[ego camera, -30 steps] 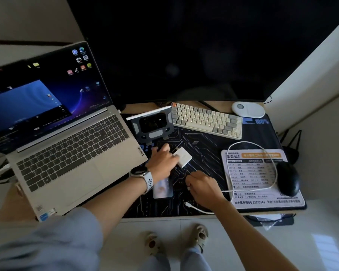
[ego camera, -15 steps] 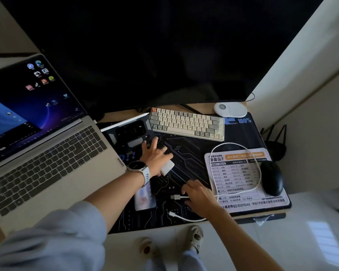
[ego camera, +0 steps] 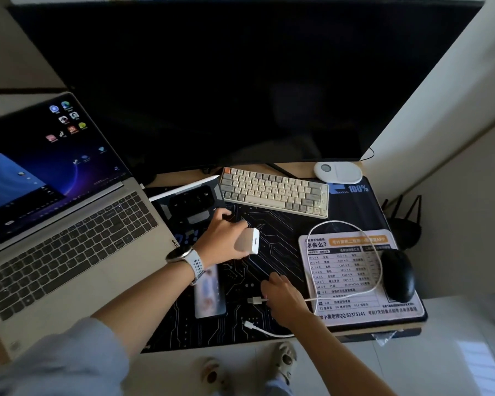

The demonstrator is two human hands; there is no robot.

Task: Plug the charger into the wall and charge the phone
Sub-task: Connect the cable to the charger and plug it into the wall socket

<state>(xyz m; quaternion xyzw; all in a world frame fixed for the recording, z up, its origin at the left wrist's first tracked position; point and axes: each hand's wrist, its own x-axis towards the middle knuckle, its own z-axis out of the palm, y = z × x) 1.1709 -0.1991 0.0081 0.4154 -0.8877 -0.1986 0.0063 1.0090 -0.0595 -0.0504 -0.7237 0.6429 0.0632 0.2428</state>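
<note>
Wooden desk (ego camera: 295, 170) against pale walls (ego camera: 440, 115), glossy white floor (ego camera: 455, 352), dim light.

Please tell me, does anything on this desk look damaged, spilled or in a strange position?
Nothing looks damaged or spilled. The left hand holds the white charger above the desk mat, the right hand holds the cable near its plug, and the phone lies flat between the arms.

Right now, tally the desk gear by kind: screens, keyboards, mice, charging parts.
Screens: 2, monitor and laptop
Keyboards: 2, laptop's own and the separate keyboard
Mice: 2, white mouse and black mouse
Charging parts: 3, charger, cable, phone
Total: 9
</note>
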